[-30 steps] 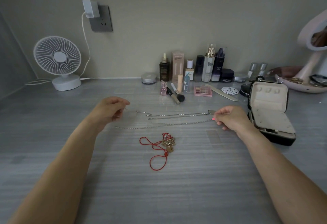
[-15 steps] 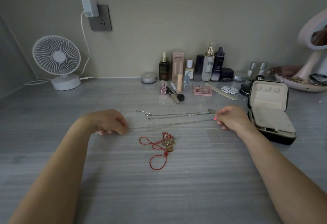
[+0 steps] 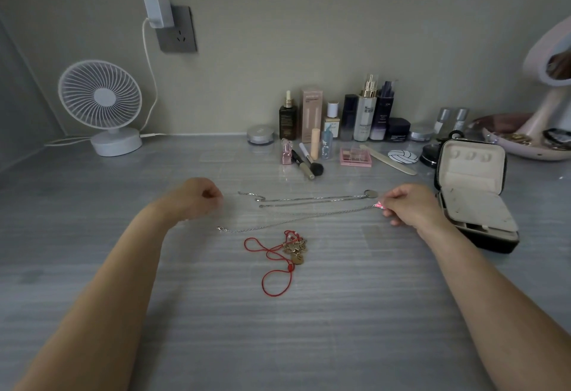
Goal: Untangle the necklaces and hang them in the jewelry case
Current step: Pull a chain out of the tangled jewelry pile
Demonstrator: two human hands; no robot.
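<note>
Pinching silver necklace [image 3: 309, 217] end, right hand [image 3: 411, 208], left hand [image 3: 194, 199] curled

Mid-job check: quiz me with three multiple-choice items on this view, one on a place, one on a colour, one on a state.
1. Where is the jewelry case? A on a shelf; B right of the right hand; C on a chair.
2. The cord necklace is: A blue; B green; C red.
3. The case lid is: A open; B zipped; C missing.
B, it sits beside that hand; C, its loops show red; A, the pale lining shows.
</note>
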